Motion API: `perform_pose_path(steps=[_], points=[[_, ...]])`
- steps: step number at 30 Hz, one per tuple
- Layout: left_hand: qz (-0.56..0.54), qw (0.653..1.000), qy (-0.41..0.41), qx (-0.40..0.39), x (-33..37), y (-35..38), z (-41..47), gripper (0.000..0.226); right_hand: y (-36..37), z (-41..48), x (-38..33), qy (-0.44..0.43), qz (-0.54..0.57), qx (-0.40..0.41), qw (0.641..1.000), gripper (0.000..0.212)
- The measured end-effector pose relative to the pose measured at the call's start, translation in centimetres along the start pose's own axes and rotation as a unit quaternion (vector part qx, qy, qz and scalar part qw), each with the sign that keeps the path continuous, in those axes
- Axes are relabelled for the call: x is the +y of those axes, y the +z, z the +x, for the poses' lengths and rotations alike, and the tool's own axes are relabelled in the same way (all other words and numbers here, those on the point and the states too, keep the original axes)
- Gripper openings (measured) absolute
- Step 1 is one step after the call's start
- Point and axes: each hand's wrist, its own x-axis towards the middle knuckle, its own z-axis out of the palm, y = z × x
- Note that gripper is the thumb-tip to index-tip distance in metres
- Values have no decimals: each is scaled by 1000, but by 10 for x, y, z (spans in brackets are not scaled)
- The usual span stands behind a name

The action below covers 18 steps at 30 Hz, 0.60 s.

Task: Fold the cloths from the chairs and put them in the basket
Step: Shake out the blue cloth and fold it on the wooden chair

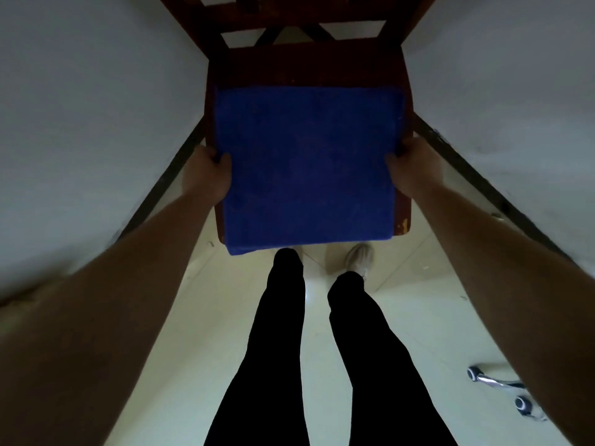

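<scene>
- Blue terry cloth (306,165) lies flat on the seat of a dark reddish wooden chair (306,64), covering most of the seat; its near edge hangs slightly past the seat's front edge, and a strip of bare wood shows behind its far edge.
- Left hand (206,172) is clamped on the cloth's left edge about midway along, thumb on top of the fabric and the other fingers hidden beneath the edge.
- Right hand (410,167) grips the cloth's right edge at a matching spot, thumb pressed on top and the rest of the fingers out of sight below.
- Both bare forearms reach forward from the lower corners, one on each side of the chair.
- The chair stands in a corner between two pale walls, with its slatted back toward the corner.
- Below the seat, two legs in black trousers (322,349) stand on a pale tiled floor (418,300); a light-coloured shoe (360,257) shows just under the seat's front edge.
- At the lower right, a chrome base with castor wheels (502,391) rests on the floor, well apart from the chair.
</scene>
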Motion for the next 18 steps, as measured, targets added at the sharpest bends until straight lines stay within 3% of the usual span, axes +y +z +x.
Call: perform_pose_path(steps=[7,13,18], points=[[16,998,-65,-10,-66,44,-77,34,36,-62,53,43,42,-7,998,36],[-22,995,-98,19,-93,67,-116,32,56,-93,79,62,19,-12,998,57],[-57,993,-71,77,-89,73,-116,28,64,-97,95,26,43,28,998,38]])
